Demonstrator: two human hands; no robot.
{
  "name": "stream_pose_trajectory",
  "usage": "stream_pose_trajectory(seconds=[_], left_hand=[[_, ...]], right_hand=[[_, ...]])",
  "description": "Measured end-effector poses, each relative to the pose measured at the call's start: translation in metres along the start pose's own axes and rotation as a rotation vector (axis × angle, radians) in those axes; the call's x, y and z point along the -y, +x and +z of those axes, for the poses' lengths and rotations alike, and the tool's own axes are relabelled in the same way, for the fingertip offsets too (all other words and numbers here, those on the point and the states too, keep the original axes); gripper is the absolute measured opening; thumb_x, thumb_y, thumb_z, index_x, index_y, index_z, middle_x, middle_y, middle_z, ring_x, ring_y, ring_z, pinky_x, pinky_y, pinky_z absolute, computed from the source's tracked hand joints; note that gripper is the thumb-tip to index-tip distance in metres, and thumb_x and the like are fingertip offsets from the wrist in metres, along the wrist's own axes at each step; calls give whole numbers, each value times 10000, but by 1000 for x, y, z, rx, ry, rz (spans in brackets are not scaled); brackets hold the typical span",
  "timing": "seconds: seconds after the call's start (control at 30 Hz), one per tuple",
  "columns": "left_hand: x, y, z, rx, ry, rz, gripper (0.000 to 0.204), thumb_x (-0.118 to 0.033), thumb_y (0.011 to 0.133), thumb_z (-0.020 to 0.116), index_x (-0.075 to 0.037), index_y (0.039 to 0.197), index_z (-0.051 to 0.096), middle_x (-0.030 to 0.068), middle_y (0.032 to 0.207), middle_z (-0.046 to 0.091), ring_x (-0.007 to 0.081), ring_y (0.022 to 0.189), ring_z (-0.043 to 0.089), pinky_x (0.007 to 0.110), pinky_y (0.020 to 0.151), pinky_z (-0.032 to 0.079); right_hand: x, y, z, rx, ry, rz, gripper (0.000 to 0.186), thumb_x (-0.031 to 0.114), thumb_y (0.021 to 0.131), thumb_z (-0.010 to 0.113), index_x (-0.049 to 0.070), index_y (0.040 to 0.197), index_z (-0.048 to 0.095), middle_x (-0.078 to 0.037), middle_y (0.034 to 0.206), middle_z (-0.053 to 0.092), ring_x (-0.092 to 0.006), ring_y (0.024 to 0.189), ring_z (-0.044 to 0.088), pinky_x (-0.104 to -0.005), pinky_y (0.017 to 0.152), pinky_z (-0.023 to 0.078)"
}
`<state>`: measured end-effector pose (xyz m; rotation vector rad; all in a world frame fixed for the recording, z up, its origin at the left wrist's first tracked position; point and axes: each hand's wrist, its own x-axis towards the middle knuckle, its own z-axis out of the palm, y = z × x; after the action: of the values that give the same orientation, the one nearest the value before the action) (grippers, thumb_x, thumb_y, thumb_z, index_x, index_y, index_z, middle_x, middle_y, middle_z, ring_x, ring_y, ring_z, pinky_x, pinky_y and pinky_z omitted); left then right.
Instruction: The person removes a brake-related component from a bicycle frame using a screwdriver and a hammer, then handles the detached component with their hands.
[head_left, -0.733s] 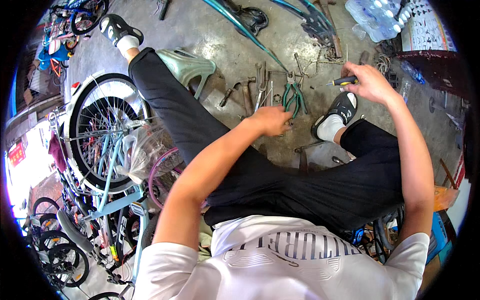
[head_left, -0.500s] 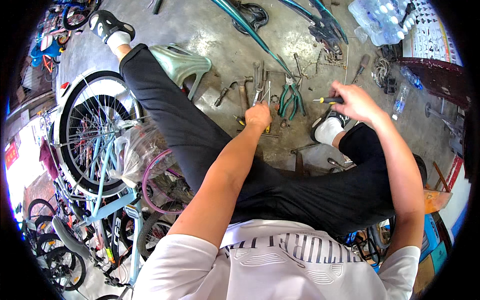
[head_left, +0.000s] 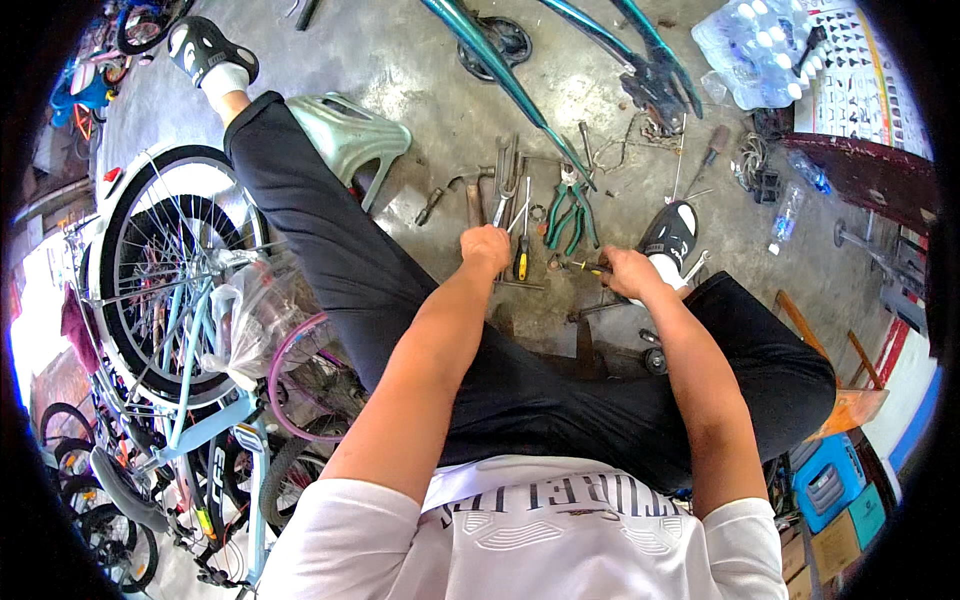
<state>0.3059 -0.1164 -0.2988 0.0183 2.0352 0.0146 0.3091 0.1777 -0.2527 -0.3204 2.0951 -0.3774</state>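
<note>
My left hand point(head_left: 485, 243) is closed over the tools on the floor, beside wrenches point(head_left: 505, 175) and a hammer point(head_left: 473, 198); what it grips is hidden. A yellow-and-black screwdriver point(head_left: 521, 257) lies just to its right. Past that are green-handled pliers point(head_left: 571, 220). My right hand point(head_left: 627, 271) grips another yellow-handled screwdriver point(head_left: 595, 266), its shaft pointing left, low over small parts below the pliers. My right shoe point(head_left: 668, 228) is just behind that hand.
Bicycles point(head_left: 175, 270) crowd the left. A pale green molded stool point(head_left: 350, 140) lies beyond my left leg. Teal frame tubes point(head_left: 500, 90) reach in from the top. Packed bottles point(head_left: 745, 50), a dark red board point(head_left: 855, 170) and a blue plastic case point(head_left: 825, 480) are at the right.
My right hand has swung down and leftward with the screwdriver. My left hand has shifted left from beside the pliers onto the wrenches and hammer.
</note>
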Motion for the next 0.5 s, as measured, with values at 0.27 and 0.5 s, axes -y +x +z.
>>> stream_pose_trajectory(seconds=[0.27,0.5], left_hand=[[-49,-133,-115,-122,-72,516,389,-387,848,654,-37,992,742,170,964,759,386,959,716,496,805,561],[-87,-284,-227,-375,-1163,1110,113,-114,958,722,-23,1016,689,17,785,683,85,694,632,263,622,519]], right_hand=[[-1,-61,-122,-295,72,-139,389,318,938,697,47,1214,660,-206,1108,731,-361,1025,715,-444,911,557],[39,-197,-259,-622,518,-350,313,320,988,671,49,1145,693,-20,791,650,-121,698,592,-299,644,490]])
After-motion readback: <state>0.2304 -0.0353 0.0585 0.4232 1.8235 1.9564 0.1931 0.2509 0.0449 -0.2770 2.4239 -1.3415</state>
